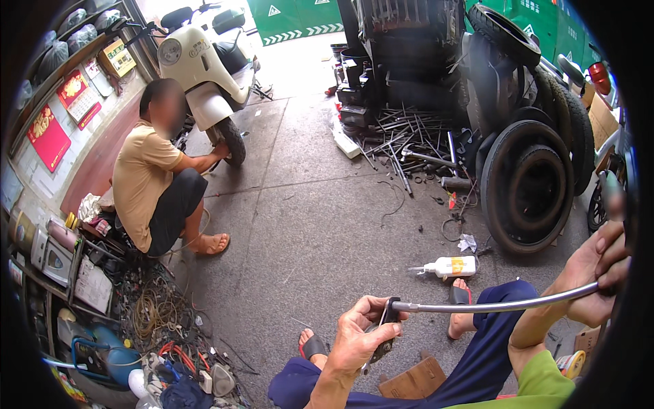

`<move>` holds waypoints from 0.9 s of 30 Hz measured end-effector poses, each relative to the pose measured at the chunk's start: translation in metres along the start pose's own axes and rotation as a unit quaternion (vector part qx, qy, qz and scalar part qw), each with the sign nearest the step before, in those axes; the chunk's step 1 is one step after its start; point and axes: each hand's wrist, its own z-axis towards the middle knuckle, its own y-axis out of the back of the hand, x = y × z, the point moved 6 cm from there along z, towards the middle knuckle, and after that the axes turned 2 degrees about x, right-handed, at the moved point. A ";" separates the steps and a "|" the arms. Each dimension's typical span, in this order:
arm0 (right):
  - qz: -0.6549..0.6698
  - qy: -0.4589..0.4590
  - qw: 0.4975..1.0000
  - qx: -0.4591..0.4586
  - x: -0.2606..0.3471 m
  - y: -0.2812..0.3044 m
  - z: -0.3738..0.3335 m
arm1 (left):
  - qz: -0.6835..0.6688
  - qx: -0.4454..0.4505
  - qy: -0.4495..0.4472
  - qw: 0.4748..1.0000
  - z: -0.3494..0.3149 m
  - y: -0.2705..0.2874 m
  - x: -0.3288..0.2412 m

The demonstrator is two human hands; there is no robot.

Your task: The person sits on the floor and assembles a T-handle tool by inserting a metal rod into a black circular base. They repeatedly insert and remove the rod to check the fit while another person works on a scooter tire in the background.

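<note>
in the head view i have the left hand (368, 330) at the lower middle of the frame, thumb and fingers pinching a black bracket (390, 315); the rod (484, 307), bright metal, runs from that bracket across the lower right to the right hand (598, 273) at the right edge; there the fingers are curled round the rod's far end, partly lost in the dark rim; the rod's narrower tip meets the bracket, but whether it passes through i cannot tell; its curve may be partly the view's own bending, so i wouldn't judge straightness by it.

for the step in hand, which i take to be steadying rod against bracket, i'd keep the left pinch firm and square; i'd let the right hand bear the length and make any turn slowly, so the tip isn't levered sideways; i'd keep the left fingertips off the meeting point, and the work above the trousers (487, 341); the bottle (455, 266), right of centre, lies well below the rod on the floor (320, 232); a crouching person (146, 184) at upper left seems well out of reach.
</note>
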 end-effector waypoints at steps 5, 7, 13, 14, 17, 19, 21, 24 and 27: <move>-0.015 0.105 0.987 -0.124 0.019 -0.002 -0.002 | 0.025 -0.017 -0.058 0.998 -0.002 0.001 -0.009; -0.049 0.170 0.984 0.030 0.024 -0.007 0.000 | 0.021 -0.041 -0.083 0.995 -0.002 0.007 -0.009; -0.127 0.136 0.982 0.018 0.005 -0.015 -0.006 | 0.019 -0.105 -0.108 0.988 -0.007 0.011 -0.015; -0.154 0.110 0.981 0.034 -0.002 -0.019 -0.003 | 0.013 -0.114 -0.122 0.986 -0.010 0.013 -0.018; -0.190 -0.055 0.969 0.146 -0.025 -0.015 -0.002 | 0.002 -0.139 -0.161 0.977 -0.014 0.021 -0.023; -0.192 -0.179 0.940 0.217 -0.039 -0.008 -0.010 | 0.003 -0.143 -0.185 0.972 -0.014 0.029 -0.026; -0.178 -0.211 0.926 0.257 -0.041 -0.010 -0.015 | 0.010 -0.136 -0.202 0.970 -0.013 0.039 -0.027; -0.108 -0.247 0.908 0.320 -0.047 -0.011 -0.017 | 0.016 -0.146 -0.189 0.971 -0.015 0.044 -0.030; -0.059 -0.191 0.891 0.408 -0.048 -0.019 -0.014 | 0.030 -0.162 -0.144 0.976 -0.018 0.046 -0.029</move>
